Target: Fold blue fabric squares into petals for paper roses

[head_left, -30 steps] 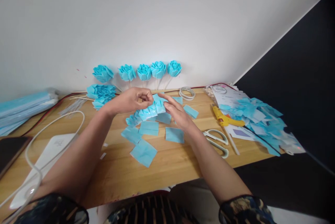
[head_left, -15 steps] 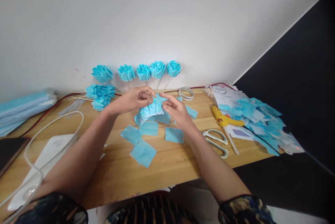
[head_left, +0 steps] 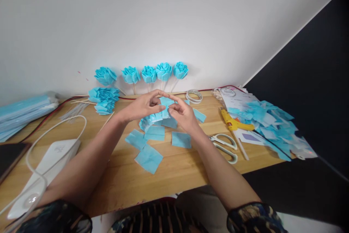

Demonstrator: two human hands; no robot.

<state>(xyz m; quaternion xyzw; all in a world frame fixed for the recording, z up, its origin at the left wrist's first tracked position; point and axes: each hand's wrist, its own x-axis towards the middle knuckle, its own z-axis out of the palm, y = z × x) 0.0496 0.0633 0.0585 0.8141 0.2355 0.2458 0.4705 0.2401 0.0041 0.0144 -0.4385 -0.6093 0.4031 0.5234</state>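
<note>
Between my two hands is a small blue fabric piece (head_left: pixel 165 102), held above the middle of the table. My left hand (head_left: pixel 143 107) pinches its left side with thumb and fingers. On the other side, my right hand (head_left: pixel 183 113) grips it, index finger stretched across the top to meet the left fingertips. Just below sits a pleated blue strip (head_left: pixel 145 123), partly hidden by the hands. Flat blue squares (head_left: pixel 149 158) lie closer to me, another blue rectangle (head_left: pixel 181 140) to their right.
Blue fabric flowers (head_left: pixel 131 75) on sticks lean against the wall. Scissors (head_left: pixel 225 142), a yellow glue gun (head_left: pixel 236 122) and a heap of blue pieces (head_left: pixel 272 124) lie right. A tape roll (head_left: pixel 194 96) is behind; a white power strip (head_left: pixel 45 175) and blue stack (head_left: pixel 27 113) are left.
My left hand has shifted slightly right, and its thumb now reaches over the fabric piece. The fingertips of both hands have come together above it.
</note>
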